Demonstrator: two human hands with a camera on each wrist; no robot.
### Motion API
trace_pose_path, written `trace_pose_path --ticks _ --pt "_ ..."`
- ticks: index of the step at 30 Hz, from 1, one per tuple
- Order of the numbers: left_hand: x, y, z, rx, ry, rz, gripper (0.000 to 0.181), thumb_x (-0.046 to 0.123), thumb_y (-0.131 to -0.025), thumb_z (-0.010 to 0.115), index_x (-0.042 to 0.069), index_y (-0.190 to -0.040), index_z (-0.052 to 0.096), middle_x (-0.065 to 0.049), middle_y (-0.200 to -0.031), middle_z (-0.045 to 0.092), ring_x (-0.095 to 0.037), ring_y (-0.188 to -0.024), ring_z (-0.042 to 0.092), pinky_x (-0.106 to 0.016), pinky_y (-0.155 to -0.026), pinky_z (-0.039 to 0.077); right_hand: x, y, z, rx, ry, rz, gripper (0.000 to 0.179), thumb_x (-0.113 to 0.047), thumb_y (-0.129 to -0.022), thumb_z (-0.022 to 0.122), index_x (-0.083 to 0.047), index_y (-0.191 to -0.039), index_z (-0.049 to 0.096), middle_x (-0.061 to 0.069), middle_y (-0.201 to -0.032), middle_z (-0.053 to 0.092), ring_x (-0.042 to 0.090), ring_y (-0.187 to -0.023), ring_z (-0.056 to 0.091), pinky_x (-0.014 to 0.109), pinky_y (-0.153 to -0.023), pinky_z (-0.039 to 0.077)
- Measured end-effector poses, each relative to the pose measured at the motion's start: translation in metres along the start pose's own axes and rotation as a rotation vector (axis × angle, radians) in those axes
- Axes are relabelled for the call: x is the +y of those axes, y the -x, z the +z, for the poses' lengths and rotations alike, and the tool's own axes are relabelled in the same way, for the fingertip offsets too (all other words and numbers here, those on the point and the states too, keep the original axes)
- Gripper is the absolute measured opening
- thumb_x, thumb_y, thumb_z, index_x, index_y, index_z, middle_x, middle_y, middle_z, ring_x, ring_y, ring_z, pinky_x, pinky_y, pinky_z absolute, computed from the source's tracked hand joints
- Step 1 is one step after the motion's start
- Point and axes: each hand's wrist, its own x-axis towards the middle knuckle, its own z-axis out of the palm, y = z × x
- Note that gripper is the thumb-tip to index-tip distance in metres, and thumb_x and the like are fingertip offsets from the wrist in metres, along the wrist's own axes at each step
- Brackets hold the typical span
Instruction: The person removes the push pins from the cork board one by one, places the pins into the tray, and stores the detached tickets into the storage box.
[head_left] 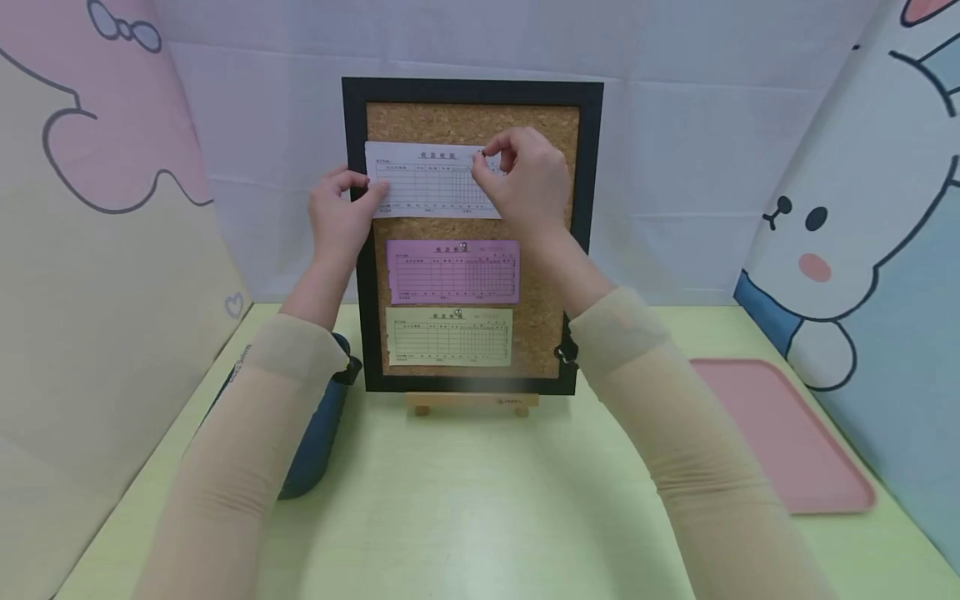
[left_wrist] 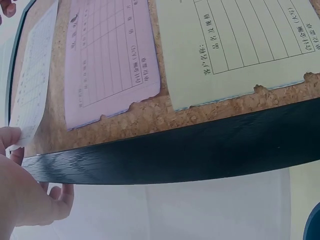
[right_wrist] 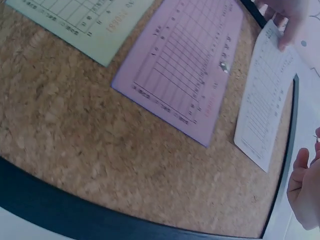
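A white receipt slip (head_left: 427, 185) lies across the upper part of a black-framed corkboard (head_left: 542, 308). My left hand (head_left: 336, 215) holds its left end, thumb on the front; in the left wrist view other fingers reach round the frame's edge. My right hand (head_left: 534, 179) pinches a small pin (right_wrist: 316, 138) between thumb and forefinger, over the slip's upper right part. Below, a purple slip (head_left: 453, 283) and a pale yellow slip (head_left: 450, 346) each have a clear push pin near the top middle. In the right wrist view the white slip's free end stands slightly off the cork.
The board leans on a small wooden easel (head_left: 472, 401) on the pale green table (head_left: 465, 500). A dark blue container (head_left: 318, 450) stands at left, partly behind my left sleeve. At right lies a pink tray (head_left: 795, 442). Printed cloth walls enclose the table.
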Motion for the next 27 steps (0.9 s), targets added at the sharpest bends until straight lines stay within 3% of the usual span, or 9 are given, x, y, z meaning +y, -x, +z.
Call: trace_pose_path --ticks 6,11,20,27 --pt "0.006 0.004 -0.006 0.007 -0.007 -0.017 0.031 0.034 -0.086 0.067 0.004 -0.094 0.063 0.003 -0.142 0.041 -0.013 -0.135 0.029 -0.029 -0.112 0.02 0.001 -0.002 -0.02 -0.01 -0.057 -0.023 0.022 -0.029 -0.089 0.063 -0.007 -0.093 0.068 0.003 -0.074 0.054 0.013 -0.069 0.046 0.023 -0.061 0.031" --pt "0.01 0.007 -0.013 0.01 0.008 -0.014 0.032 0.032 -0.086 0.068 0.003 -0.097 0.064 0.002 -0.135 0.046 -0.013 -0.129 0.034 -0.025 -0.105 0.031 0.004 -0.005 -0.038 -0.002 -0.09 -0.045 0.021 -0.024 -0.088 0.064 -0.004 -0.091 0.068 0.005 -0.075 0.055 0.012 -0.069 0.044 0.021 -0.067 0.033" --pt "0.018 0.017 -0.023 0.027 0.029 0.049 0.032 0.037 -0.086 0.068 0.007 -0.099 0.067 0.004 -0.104 0.057 -0.01 -0.106 0.046 -0.024 -0.085 0.04 0.011 -0.007 -0.066 0.06 -0.109 -0.078 0.019 -0.02 -0.086 0.065 -0.001 -0.088 0.068 0.003 -0.072 0.053 0.008 -0.066 0.042 0.018 -0.066 0.033" --pt "0.019 0.024 -0.03 0.046 0.006 0.149 0.033 0.039 -0.084 0.069 0.009 -0.096 0.069 0.004 -0.089 0.063 -0.01 -0.076 0.056 -0.018 -0.069 0.043 0.018 -0.005 -0.087 0.072 -0.107 -0.102 0.02 -0.02 -0.085 0.066 -0.001 -0.089 0.069 0.001 -0.068 0.052 0.004 -0.063 0.041 0.016 -0.063 0.032"
